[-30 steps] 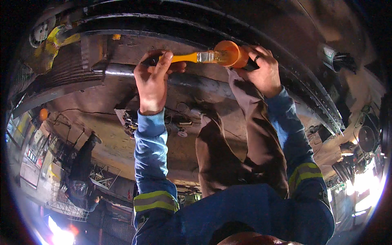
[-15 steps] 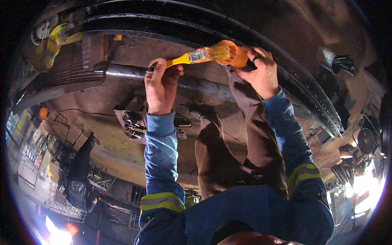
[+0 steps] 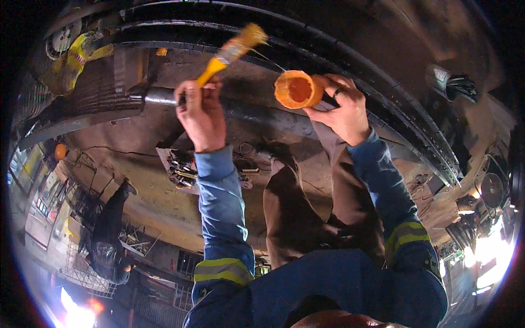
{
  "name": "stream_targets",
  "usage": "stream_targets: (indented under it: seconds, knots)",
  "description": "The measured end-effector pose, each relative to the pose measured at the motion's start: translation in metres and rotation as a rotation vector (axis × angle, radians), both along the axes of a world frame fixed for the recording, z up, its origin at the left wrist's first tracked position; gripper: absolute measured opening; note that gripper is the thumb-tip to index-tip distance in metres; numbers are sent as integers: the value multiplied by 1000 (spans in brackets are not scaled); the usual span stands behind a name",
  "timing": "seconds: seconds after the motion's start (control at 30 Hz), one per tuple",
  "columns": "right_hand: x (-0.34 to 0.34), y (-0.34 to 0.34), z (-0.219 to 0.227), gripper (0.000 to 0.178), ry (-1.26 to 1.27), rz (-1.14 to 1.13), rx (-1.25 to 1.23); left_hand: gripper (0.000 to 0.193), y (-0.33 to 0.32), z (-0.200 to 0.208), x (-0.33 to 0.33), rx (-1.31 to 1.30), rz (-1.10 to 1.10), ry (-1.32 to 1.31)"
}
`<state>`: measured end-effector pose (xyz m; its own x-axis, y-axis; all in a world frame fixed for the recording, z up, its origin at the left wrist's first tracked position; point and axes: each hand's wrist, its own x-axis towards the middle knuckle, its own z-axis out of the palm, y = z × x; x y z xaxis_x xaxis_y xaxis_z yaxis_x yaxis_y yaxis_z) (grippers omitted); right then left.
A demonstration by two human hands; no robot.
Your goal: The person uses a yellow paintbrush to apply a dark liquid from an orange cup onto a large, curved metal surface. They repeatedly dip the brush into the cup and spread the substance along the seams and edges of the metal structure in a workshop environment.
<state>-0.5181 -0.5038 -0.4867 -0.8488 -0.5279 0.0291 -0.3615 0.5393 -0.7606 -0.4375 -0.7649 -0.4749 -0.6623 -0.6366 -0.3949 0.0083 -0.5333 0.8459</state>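
Note:
A paintbrush [image 3: 221,59] with a yellow handle is gripped in my left hand [image 3: 201,113], its orange-coated bristles pointing up and to the right. From the bristles a thin strand stretches toward an orange cup [image 3: 299,90]. My right hand [image 3: 343,109], with a dark ring on one finger, is wrapped round that cup from the right. The cup's mouth is tilted toward me and shows orange inside. Brush and cup are apart, both held in front of the dark curved metal beams [image 3: 306,46].
Below the beams runs a grey pipe [image 3: 262,117]. A tray of tools [image 3: 180,167] lies on the floor between my arms. Yellow cloth [image 3: 76,63] hangs at the far left, and a container of thin rods [image 3: 456,85] is at the right. Another person [image 3: 106,235] stands at lower left.
The brush has come out of the cup and moved up and to the left, bristles now raised. My right hand has shifted slightly left and down, turning the cup's mouth toward me.

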Motion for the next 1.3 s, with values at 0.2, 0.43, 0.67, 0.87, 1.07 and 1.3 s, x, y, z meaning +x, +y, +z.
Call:
stream_targets:
  seconds: [0.2, 0.43, 0.67, 0.87, 1.07, 1.3]
  knots:
    - [1, 50, 0, 53, 67, -176, 35, 26, -45, -8, 3, -67, 21, 18]
    - [-2, 111, 4, 45, -44, -332, 155, 16, 22, -70, -18, -403, -587, -265]
    - [4, 133, -14, 47, 0, -363, 196, 16, 62, -145, -65, -1234, -1120, 1]
    - [12, 151, -22, 48, -50, -375, 227, 15, 62, -99, -99, -1190, -1426, -2]
    - [8, 144, -30, 49, -48, -380, 136, 16, 69, -143, -100, -1265, -1505, -41]
    - [13, 156, -36, 49, -57, -399, 138, 17, 63, -120, -110, -1130, -1449, -81]
